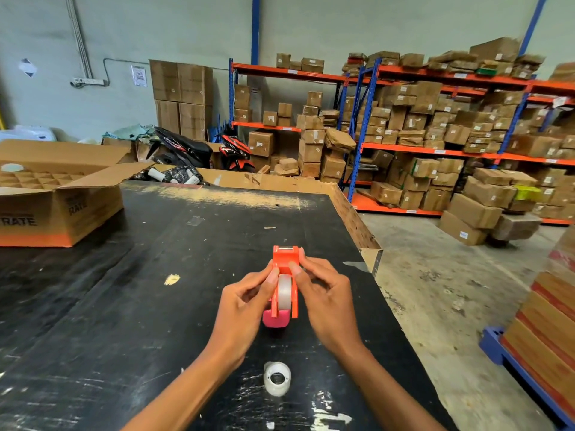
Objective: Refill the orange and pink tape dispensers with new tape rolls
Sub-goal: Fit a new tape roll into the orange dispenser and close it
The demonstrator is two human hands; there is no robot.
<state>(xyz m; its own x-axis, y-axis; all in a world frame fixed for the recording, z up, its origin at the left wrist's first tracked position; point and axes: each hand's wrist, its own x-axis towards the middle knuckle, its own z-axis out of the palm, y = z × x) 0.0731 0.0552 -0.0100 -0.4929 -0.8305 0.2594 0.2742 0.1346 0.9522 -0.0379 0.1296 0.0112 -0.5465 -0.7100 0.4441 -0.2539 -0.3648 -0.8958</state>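
Observation:
An orange tape dispenser (284, 262) is held above the black table (155, 290), its cutter end pointing away from me. A clear tape roll (284, 293) sits in its slot. My left hand (245, 303) pinches the dispenser's left side and my right hand (323, 293) pinches the right side, thumbs near the top of the roll. A pink dispenser (275, 320) lies on the table just below the orange one, mostly hidden by it. A second clear tape roll (277, 378) lies loose on the table between my forearms.
An open cardboard box (56, 200) with dividers stands at the table's far left. Another carton (270, 181) runs along the far edge. The table's right edge (392, 309) drops to a concrete floor. Shelves of boxes (435, 135) and a pallet stack (547, 321) stand to the right.

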